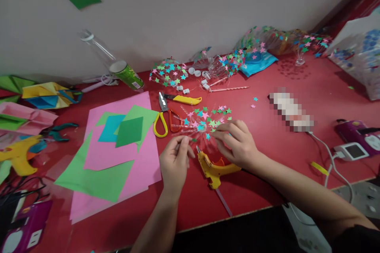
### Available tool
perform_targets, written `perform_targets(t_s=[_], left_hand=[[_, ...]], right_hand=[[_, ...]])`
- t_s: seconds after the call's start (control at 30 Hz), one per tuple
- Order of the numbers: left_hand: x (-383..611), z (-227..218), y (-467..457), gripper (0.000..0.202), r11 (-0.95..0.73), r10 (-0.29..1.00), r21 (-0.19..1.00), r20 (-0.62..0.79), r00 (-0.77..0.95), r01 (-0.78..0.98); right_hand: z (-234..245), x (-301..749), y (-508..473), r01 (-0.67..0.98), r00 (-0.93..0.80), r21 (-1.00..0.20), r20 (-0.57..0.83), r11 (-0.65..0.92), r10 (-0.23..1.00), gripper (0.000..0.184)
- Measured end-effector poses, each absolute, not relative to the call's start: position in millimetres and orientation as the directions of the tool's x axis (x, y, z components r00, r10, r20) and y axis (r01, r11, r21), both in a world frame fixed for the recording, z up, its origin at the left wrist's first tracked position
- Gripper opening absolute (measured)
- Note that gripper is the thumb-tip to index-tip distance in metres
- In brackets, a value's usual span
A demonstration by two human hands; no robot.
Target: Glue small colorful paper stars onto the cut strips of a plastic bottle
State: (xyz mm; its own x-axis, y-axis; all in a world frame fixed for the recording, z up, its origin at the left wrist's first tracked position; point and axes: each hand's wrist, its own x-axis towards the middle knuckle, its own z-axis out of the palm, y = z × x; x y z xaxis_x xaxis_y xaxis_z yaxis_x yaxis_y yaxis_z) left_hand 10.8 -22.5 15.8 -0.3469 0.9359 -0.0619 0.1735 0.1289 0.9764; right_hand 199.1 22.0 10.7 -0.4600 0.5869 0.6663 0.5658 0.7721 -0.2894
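Between my hands lies a clear plastic piece cut into spread strips (199, 125), dotted with pink, green and blue paper stars. My left hand (175, 160) is at its near left edge, thumb and forefinger pressed together; whatever they hold is too small to make out. My right hand (236, 142) reaches over the near right strips with its fingers curled and closed, their tips by the stars. What is in that pinch cannot be made out either. Just below the strips rests a yellow glue gun (212, 168), a glue stick (224, 201) poking from its back, partly under my right hand.
Red-and-yellow-handled scissors (162, 116) and a yellow utility knife (187, 99) lie beyond my left hand. Coloured paper sheets (97, 182) cover the left side. Star-covered plastic pieces (168, 72) line the wall. A white cable (322, 142) runs along the right.
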Motion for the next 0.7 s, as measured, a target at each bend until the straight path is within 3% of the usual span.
perform_targets(t_s=[0.13,0.37,0.7], left_hand=[[10.8,15.8,-20.9,0.025,0.126,0.945,0.989,-0.097,-0.314,0.076],[11.1,8.9,-17.8,0.025,0.098,0.947,0.995,-0.104,-0.304,-0.035],[8.8,4.7,-15.7,0.023,0.104,0.956,0.988,-0.132,-0.261,-0.117]], right_hand=[[19.1,188.9,17.9,0.565,-0.525,-0.216,0.651,0.797,0.549,0.011],[14.2,165.9,17.0,0.552,-0.652,-0.015,0.616,0.834,0.442,0.021],[0.4,155.3,22.8,0.654,-0.583,0.022,0.652,0.756,0.485,0.014]])
